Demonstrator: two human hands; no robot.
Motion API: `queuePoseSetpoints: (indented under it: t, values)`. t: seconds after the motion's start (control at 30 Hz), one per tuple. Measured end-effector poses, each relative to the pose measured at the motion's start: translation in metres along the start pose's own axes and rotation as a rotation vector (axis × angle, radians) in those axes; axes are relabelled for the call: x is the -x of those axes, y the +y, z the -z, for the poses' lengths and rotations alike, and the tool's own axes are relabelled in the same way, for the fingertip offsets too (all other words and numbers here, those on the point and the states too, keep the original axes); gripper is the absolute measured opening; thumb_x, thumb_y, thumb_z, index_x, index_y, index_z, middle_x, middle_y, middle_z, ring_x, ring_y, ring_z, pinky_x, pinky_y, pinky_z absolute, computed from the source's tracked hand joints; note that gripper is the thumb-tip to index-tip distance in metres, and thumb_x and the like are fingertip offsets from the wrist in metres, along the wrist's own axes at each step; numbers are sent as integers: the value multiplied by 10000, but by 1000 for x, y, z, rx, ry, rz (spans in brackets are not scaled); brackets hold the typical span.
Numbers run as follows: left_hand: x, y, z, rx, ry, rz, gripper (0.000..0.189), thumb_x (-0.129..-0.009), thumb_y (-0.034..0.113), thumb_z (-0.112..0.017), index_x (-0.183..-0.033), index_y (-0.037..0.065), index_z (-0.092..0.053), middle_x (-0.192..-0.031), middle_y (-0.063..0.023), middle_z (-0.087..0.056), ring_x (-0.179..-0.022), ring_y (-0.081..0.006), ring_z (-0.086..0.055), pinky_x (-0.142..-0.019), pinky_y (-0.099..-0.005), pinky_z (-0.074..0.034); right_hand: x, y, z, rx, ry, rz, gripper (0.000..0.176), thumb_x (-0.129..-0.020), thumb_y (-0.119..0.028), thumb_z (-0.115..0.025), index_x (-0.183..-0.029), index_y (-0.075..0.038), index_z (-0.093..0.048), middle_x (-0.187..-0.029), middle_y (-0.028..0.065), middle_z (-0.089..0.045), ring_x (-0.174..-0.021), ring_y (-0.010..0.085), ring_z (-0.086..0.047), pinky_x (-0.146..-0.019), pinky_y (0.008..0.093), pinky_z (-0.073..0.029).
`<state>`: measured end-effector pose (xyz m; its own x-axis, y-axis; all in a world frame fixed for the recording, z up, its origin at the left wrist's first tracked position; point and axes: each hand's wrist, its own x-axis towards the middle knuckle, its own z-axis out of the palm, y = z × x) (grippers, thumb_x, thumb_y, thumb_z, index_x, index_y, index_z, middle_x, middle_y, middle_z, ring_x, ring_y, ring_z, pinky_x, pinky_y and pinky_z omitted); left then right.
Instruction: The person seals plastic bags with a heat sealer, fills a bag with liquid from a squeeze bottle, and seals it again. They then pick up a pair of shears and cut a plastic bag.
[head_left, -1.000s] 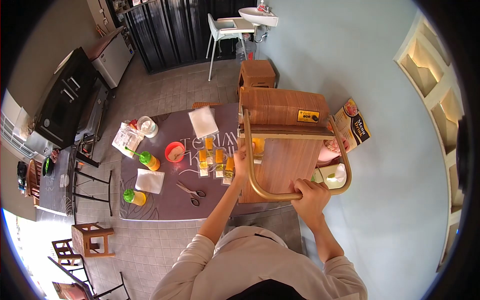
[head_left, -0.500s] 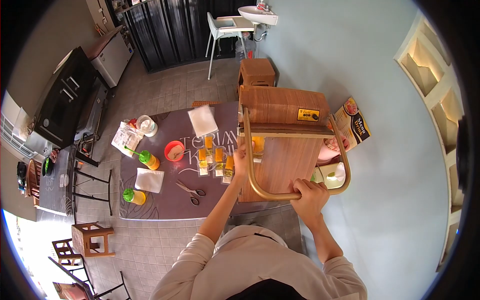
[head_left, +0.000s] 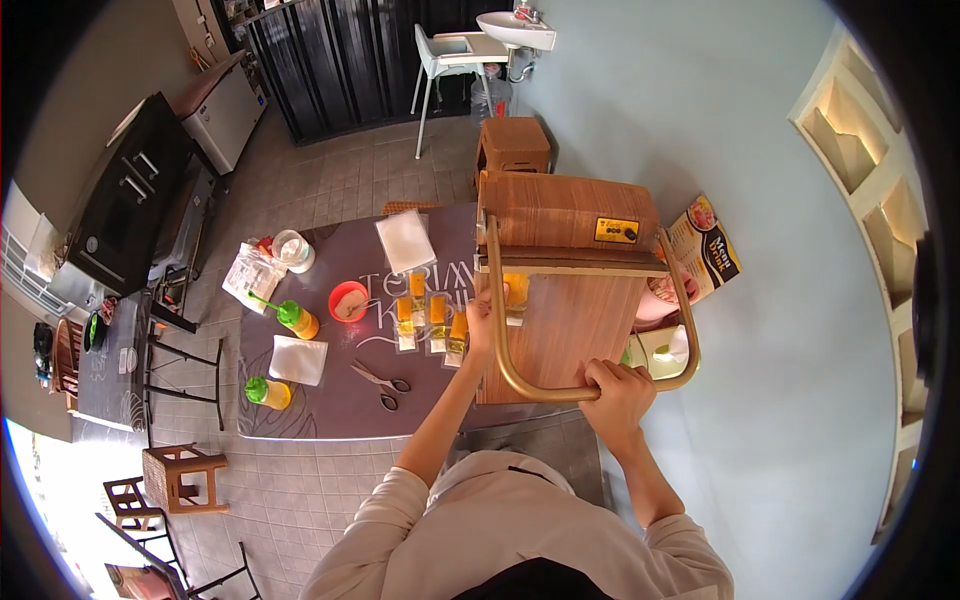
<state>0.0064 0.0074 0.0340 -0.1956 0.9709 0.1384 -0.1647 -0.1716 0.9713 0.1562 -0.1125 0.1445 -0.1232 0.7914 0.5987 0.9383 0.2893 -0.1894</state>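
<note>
My right hand [head_left: 618,392] is wrapped round the front of the gold handle bar [head_left: 545,393] of a wood-panelled bag sealer [head_left: 570,215]. My left hand [head_left: 481,325] is at the sealer's left edge, its fingers drawn together by a small clear sachet of orange liquid [head_left: 516,290]. The handle bar passes in front of the fingertips and partly hides their hold. That sachet lies on the wooden board [head_left: 575,330], under the sealer's jaw edge. Several filled sachets [head_left: 438,310] lie left of my left hand.
On the dark table [head_left: 340,405] are scissors [head_left: 383,382], a red bowl [head_left: 349,301] with powder and a spoon, two green-topped squeeze bottles [head_left: 297,318], stacks of clear bags [head_left: 405,242] and a clear tub [head_left: 293,251]. A menu [head_left: 705,245] leans by the wall.
</note>
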Motion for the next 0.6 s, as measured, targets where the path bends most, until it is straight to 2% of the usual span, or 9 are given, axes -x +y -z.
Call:
queuePoseSetpoints:
  t: [0.1, 0.3, 0.6]
  values:
    - [0, 2, 1, 9, -7, 70, 294, -871, 239, -544, -672, 23, -545, -607, 83, -385, -591, -25, -318, -502, -212, -262, 1, 0, 0, -6, -12, -2, 274, -636, -95, -643, -510, -105, -401, -450, 9, -446, -408, 189, -456, -430, 311, -277]
    - [0, 1, 2, -24, -25, 32, 282, -869, 244, -546, -724, 5, -587, -620, 75, -438, -601, -27, -360, -512, -204, -304, 3, 0, -2, -31, -14, -2, 259, -632, -89, -641, -515, -104, -411, -459, 11, -454, -417, 189, -467, -433, 312, -284]
    - [0, -1, 0, 22, 2, 35, 302, -863, 254, -556, -685, 11, -565, -595, 83, -388, -583, -27, -319, -489, -217, -265, 3, 0, -2, -22, -25, -12, 263, -635, -90, -642, -514, -103, -409, -459, 13, -451, -419, 189, -467, -435, 312, -281]
